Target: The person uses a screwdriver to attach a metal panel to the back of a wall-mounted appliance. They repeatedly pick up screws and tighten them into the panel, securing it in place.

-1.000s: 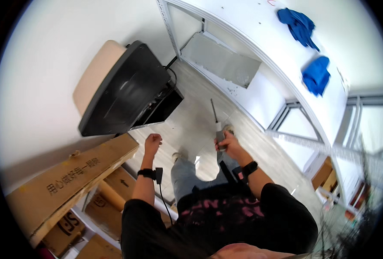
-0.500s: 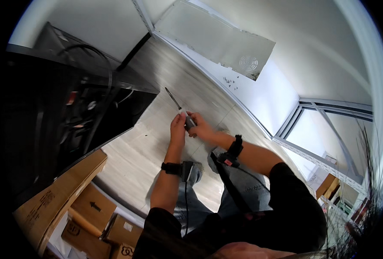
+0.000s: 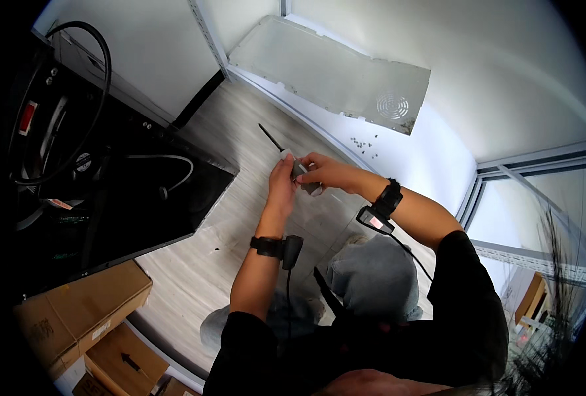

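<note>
A screwdriver [image 3: 299, 169] with a grey, light-ended handle and a long dark shaft is held in front of me, its tip pointing up and to the left. My left hand [image 3: 281, 185] is closed around the front of the handle near the shaft. Farther back, the fingers of my right hand [image 3: 331, 173] grip the handle's rear part. To the left stands an open black computer case [image 3: 174, 198], its inside showing a black cable [image 3: 108, 72], a thin grey cable [image 3: 182, 160] and a red-marked part [image 3: 28, 118]. Neither hand touches it.
A thin grey metal panel [image 3: 332, 72] with a round vent lies on a white shelf [image 3: 431, 145] beyond my hands, several small screws [image 3: 363, 144] beside it. Cardboard boxes [image 3: 85, 310] are stacked at lower left. White metal framing [image 3: 537, 257] runs along the right.
My view has shifted, with the case's interior now showing more. Both hands have stayed on the screwdriver, raised slightly. My right knee has come up higher in view.
</note>
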The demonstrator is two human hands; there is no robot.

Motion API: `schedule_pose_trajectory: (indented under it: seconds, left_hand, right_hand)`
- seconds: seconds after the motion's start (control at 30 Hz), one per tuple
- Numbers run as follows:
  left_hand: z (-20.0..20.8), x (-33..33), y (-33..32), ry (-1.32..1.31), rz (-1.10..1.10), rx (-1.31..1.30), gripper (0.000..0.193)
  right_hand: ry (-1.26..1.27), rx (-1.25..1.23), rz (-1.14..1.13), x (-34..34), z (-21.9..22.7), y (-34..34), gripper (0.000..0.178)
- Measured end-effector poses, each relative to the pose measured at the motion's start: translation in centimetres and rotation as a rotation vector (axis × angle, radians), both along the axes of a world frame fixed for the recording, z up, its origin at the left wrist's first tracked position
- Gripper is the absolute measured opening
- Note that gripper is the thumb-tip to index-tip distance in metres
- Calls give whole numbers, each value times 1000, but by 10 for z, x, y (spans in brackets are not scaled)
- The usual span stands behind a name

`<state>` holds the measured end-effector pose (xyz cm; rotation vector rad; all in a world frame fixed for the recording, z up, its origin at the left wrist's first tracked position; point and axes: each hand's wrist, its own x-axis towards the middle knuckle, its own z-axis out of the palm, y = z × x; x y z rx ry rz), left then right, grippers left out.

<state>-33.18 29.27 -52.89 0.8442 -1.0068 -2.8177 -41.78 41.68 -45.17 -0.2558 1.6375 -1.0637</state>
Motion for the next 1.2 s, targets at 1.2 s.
schedule_pose_trajectory:
  seconds: [1.2]
  left_hand:
    - [-11, -23, 50, -266, -124, -280, 15]
  right_hand:
    - [540, -498, -1301, -141, -49, 111, 20]
